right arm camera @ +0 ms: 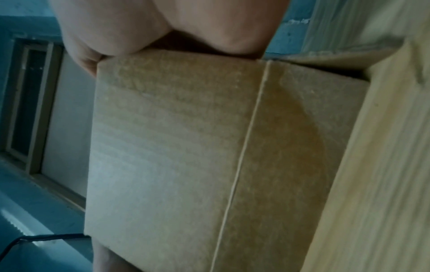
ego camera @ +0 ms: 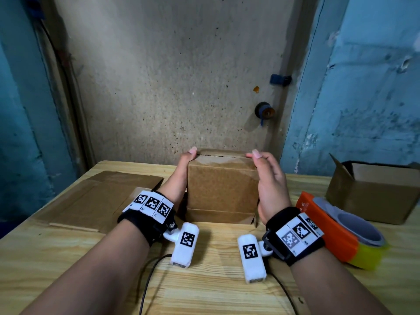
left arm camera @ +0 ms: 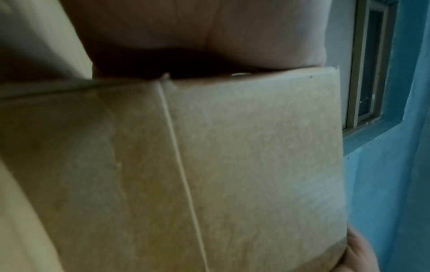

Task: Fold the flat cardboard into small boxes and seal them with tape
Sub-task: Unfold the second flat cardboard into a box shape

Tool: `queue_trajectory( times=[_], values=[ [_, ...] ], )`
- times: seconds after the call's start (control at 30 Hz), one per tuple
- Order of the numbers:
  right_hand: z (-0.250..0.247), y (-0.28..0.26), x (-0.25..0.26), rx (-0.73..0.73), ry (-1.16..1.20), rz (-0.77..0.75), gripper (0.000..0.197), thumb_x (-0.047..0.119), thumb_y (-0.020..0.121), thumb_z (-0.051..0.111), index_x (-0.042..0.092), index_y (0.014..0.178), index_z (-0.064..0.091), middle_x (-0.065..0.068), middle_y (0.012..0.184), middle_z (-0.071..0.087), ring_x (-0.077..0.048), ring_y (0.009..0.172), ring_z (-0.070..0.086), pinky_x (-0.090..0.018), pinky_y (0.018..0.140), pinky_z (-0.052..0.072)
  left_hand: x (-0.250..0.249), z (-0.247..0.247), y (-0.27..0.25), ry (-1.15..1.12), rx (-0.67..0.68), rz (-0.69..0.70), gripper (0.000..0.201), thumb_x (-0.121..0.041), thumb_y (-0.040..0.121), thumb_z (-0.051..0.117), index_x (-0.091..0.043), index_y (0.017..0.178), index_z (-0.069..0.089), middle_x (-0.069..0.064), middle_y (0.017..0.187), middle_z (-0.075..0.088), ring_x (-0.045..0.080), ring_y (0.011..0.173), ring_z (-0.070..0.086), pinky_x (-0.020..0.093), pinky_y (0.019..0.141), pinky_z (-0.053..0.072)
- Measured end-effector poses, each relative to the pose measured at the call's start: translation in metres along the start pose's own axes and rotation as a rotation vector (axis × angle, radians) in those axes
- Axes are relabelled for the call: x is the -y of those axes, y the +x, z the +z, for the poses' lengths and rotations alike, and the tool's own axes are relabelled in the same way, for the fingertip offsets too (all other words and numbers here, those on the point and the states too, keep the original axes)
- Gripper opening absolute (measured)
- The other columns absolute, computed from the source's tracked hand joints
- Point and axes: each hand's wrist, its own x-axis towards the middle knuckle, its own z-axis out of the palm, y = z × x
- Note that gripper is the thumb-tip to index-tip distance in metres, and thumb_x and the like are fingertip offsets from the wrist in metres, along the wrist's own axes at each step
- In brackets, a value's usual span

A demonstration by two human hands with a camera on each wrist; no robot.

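Folded box, flat stock and tape on my tabletop.
I see a brown cardboard box (ego camera: 221, 189) upright at centre, top flaps closed; flat cardboard (ego camera: 97, 201) lies left of it; an orange tape dispenser (ego camera: 341, 230) sits right.

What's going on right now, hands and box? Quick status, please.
Left hand and right hand grip the folded box by its sides, thumbs on the top flaps. Top seam untaped. Tape dispenser on the table, right; nothing in the way.
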Motion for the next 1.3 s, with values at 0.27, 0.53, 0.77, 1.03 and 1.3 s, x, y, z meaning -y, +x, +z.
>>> queue_trajectory(
  times=[0.27, 0.53, 0.77, 1.03, 1.3],
  values=[
    [0.003, 0.006, -0.007, -0.027, 0.002, -0.017, 0.013, 0.030, 0.086, 0.058, 0.019, 0.083, 0.065, 0.011, 0.091, 0.071, 0.002, 0.089, 0.062, -0.008, 0.077, 0.044, -0.003, 0.002, 0.005, -0.075, -0.141, 0.070, 0.044, -0.045, 0.096, 0.052, -0.016, 0.124, 0.070, 0.016, 0.122, 0.071, 0.027, 0.105, 0.069, 0.036, 0.086, 0.052],
    [0.004, 0.008, 0.005, -0.032, -0.037, 0.088, 0.010, 0.024, 0.085, 0.060, 0.021, 0.080, 0.067, 0.007, 0.094, 0.072, -0.012, 0.100, 0.064, -0.030, 0.093, 0.046, -0.013, 0.006, 0.000, -0.057, -0.223, 0.009, 0.045, -0.044, 0.086, 0.059, -0.017, 0.120, 0.071, 0.015, 0.116, 0.073, 0.028, 0.103, 0.066, 0.038, 0.084, 0.047],
    [0.009, 0.007, 0.017, -0.089, -0.125, 0.152, 0.018, 0.007, 0.100, 0.053, 0.006, 0.093, 0.070, 0.003, 0.099, 0.071, -0.009, 0.097, 0.061, -0.025, 0.082, 0.041, -0.048, 0.003, -0.010, 0.296, -0.128, -0.066, 0.035, -0.034, 0.091, 0.055, -0.034, 0.125, 0.064, 0.002, 0.118, 0.062, 0.023, 0.104, 0.055, 0.039, 0.092, 0.042],
    [0.009, 0.006, 0.014, -0.076, -0.157, 0.200, 0.030, 0.011, 0.098, 0.059, 0.026, 0.078, 0.075, -0.006, 0.096, 0.077, -0.024, 0.100, 0.068, -0.032, 0.087, 0.050, -0.078, 0.060, -0.026, 1.550, 0.011, 0.282, 0.034, -0.016, 0.092, 0.054, -0.031, 0.116, 0.071, 0.004, 0.125, 0.068, 0.029, 0.120, 0.062, 0.043, 0.102, 0.050],
    [-0.008, -0.007, 0.003, -0.120, -0.179, 0.284, 0.032, 0.005, 0.100, 0.063, 0.023, 0.080, 0.080, -0.004, 0.097, 0.080, -0.025, 0.102, 0.071, -0.036, 0.095, 0.056, -0.051, 0.090, -0.038, 1.713, 0.080, 0.355, 0.032, -0.035, 0.095, 0.057, -0.025, 0.124, 0.065, 0.007, 0.120, 0.068, 0.030, 0.110, 0.065, 0.037, 0.086, 0.050]
  ],
)
